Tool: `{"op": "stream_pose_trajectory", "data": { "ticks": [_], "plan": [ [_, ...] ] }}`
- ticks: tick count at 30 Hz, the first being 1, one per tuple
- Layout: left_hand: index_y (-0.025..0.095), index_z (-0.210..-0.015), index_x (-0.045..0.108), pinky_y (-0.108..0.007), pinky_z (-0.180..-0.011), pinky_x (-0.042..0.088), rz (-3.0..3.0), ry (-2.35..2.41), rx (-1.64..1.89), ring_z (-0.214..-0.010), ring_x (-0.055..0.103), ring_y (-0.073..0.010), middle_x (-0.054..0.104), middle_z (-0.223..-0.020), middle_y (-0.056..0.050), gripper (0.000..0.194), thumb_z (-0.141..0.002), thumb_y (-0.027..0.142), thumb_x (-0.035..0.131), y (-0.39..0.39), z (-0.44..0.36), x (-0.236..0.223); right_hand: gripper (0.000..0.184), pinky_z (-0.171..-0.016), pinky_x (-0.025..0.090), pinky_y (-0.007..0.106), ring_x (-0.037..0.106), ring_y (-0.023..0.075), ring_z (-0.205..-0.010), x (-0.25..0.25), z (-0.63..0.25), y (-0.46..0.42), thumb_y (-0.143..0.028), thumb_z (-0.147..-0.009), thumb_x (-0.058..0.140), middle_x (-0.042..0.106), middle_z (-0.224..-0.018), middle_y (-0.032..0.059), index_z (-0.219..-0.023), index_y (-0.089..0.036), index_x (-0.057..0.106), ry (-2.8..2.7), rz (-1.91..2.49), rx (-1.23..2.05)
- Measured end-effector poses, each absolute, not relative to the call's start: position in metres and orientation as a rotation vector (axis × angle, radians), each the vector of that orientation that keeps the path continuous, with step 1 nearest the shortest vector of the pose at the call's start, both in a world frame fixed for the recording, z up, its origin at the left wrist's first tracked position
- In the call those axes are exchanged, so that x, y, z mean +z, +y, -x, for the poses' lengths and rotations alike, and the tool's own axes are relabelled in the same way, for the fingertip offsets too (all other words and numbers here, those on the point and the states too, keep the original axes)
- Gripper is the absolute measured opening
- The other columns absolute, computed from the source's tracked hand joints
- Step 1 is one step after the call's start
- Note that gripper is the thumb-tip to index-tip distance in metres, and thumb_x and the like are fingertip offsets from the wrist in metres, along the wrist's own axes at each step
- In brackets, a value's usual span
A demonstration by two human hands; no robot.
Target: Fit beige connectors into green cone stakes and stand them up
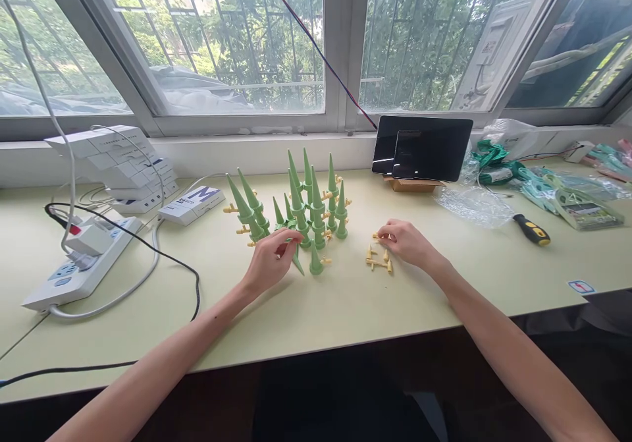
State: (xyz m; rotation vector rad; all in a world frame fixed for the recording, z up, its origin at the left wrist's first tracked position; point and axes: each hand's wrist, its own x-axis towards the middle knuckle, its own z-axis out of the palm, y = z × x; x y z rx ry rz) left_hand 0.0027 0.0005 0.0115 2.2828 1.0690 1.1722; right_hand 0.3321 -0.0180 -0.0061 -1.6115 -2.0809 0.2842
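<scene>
Green plant-watering spikes (296,201) stand in a cluster on the table, many with small yellow valves on their sides. My left hand (269,261) is closed at the near left side of the cluster. From under its fingers a green spike (298,263) points down towards me; its upper end is hidden by the hand. A short spike with a valve (316,261) stands just right of it. Over to the right, my right hand (402,241) pinches a small yellow valve (376,236). Several loose yellow valves (379,263) lie below those fingertips.
A power strip (81,264) with cables and stacked white boxes (118,165) occupy the left. Behind my right hand a black tablet (434,149) leans on a cardboard stand. Farther right are a screwdriver (532,229), clear plastic wrap (474,206) and bagged green items (582,201).
</scene>
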Motion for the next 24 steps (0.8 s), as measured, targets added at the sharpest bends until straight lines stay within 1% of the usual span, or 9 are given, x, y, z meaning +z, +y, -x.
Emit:
{"op": "stream_pose_trajectory", "data": {
  "ticks": [7, 14, 24],
  "plan": [
    [0.016, -0.083, 0.067, -0.02, -0.049, 0.04, -2.347, 1.06, 1.188, -0.06, 0.052, -0.0095, 0.064, -0.082, -0.004, 0.022, -0.088, 0.014, 0.046, 0.0032, -0.0021, 0.0089, 0.015, -0.063, 0.041, 0.026, 0.055, 0.014, -0.067, -0.0035, -0.3308, -0.0204, -0.022, -0.088, 0.058, 0.062, -0.086, 0.0047, -0.079, -0.019, 0.069, -2.097, 1.625, 0.273],
    [0.016, -0.078, 0.067, -0.021, -0.048, 0.034, -2.369, 1.089, 1.178, -0.052, 0.044, -0.0075, 0.064, -0.08, -0.003, 0.025, -0.088, 0.013, 0.044, 0.0039, -0.001, 0.0074, 0.014, -0.064, 0.042, 0.026, 0.056, 0.0139, -0.068, -0.0031, -0.3297, -0.0214, -0.021, -0.088, 0.057, 0.06, -0.087, 0.0046, -0.079, -0.02, 0.068, -2.091, 1.638, 0.283],
    [0.017, -0.078, 0.066, -0.022, -0.047, 0.032, -2.365, 1.088, 1.197, -0.051, 0.04, -0.0074, 0.063, -0.079, -0.002, 0.024, -0.088, 0.013, 0.045, 0.0051, 0.0, 0.0072, 0.017, -0.064, 0.043, 0.027, 0.058, 0.0141, -0.07, -0.0059, -0.3296, -0.0228, -0.02, -0.09, 0.053, 0.056, -0.09, 0.0047, -0.076, -0.019, 0.063, -2.089, 1.642, 0.297]
  ]
}}
